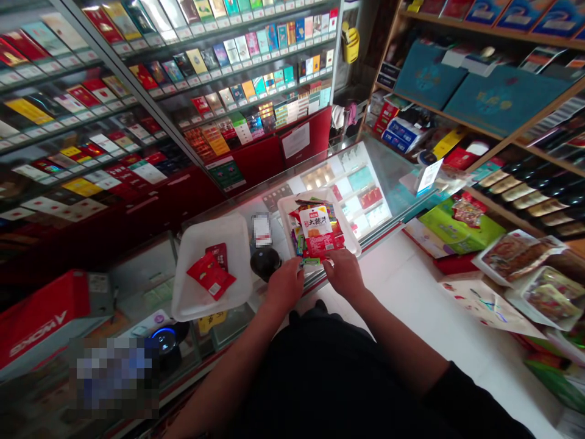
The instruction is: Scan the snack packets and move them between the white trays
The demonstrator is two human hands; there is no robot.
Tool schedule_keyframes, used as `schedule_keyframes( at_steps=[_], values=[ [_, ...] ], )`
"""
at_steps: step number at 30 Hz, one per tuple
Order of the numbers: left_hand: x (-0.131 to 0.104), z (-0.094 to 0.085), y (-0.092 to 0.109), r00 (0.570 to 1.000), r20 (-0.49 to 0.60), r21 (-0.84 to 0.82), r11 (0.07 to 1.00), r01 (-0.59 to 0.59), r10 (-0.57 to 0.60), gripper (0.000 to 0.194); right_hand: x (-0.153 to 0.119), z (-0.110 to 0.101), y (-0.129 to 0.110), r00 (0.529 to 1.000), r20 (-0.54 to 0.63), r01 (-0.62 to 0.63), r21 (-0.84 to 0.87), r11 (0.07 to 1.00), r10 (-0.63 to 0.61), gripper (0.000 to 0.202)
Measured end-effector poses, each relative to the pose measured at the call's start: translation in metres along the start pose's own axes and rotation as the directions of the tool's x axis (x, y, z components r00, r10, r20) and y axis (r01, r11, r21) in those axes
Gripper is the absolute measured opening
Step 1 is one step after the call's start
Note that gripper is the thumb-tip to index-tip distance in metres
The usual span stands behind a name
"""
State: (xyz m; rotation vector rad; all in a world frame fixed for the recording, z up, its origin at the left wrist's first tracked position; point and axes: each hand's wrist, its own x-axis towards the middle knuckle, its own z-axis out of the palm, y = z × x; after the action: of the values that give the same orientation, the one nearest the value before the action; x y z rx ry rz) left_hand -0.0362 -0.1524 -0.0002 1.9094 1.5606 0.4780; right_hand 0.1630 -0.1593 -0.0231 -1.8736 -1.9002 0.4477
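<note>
A small green packet [311, 261] stretches between my two hands at the near edge of a white tray [353, 241]. My left hand [287, 283] has its fingers closed at the packet's left end. At its right end are the curled fingers of my right hand [345, 274], partly hidden from above. The tray holds a heap of colourful snack packets, topped by a red and white snack bag [317, 230]. To the left, a second white tray [181, 283] contains a red packet [211, 275] and a darker red packet [219, 253].
A dark round object [265, 263] stands between the trays on the glass counter [384, 171]. A red box [46, 320] lies at the left. Cigarette shelves [219, 67] rise behind the counter. Boxed goods [461, 228] stand at the right beside the pale floor [388, 292].
</note>
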Motion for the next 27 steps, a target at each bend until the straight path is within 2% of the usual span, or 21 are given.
schedule_keyframes(
  at_steps=[6,9,14,18,21,24,27],
  values=[
    [0.008,0.019,0.009,0.993,0.107,0.257,0.966,0.023,-0.053,0.038,0.026,0.006,-0.011,0.989,0.146,0.017,-0.138,0.99,0.004,0.015],
    [0.009,0.028,0.008,0.988,0.129,0.277,0.96,0.046,-0.085,0.032,0.034,0.013,-0.013,0.976,0.216,0.01,-0.156,0.988,0.024,0.017],
    [0.008,0.032,0.006,0.987,0.135,0.253,0.966,0.051,-0.087,0.03,0.04,0.025,-0.011,0.971,0.233,-0.025,-0.084,0.996,0.044,0.016],
    [0.006,0.021,0.005,0.99,0.134,0.259,0.966,0.016,-0.052,0.033,0.044,0.027,-0.008,0.981,0.191,-0.04,0.05,0.998,0.03,0.011],
    [0.004,0.004,0.002,0.997,0.081,0.217,0.976,-0.011,-0.006,0.038,0.046,0.015,-0.011,0.989,0.13,-0.084,0.138,0.987,0.066,0.009],
    [0.005,-0.016,-0.003,1.0,-0.012,0.116,0.993,-0.017,0.019,0.042,0.045,-0.004,-0.022,0.992,0.094,-0.109,0.235,0.966,0.089,0.006],
    [0.005,-0.037,-0.01,0.995,-0.104,-0.065,0.998,-0.005,-0.002,0.037,0.043,-0.021,-0.04,0.998,0.048,-0.064,0.317,0.946,0.051,0.005]
  ],
)
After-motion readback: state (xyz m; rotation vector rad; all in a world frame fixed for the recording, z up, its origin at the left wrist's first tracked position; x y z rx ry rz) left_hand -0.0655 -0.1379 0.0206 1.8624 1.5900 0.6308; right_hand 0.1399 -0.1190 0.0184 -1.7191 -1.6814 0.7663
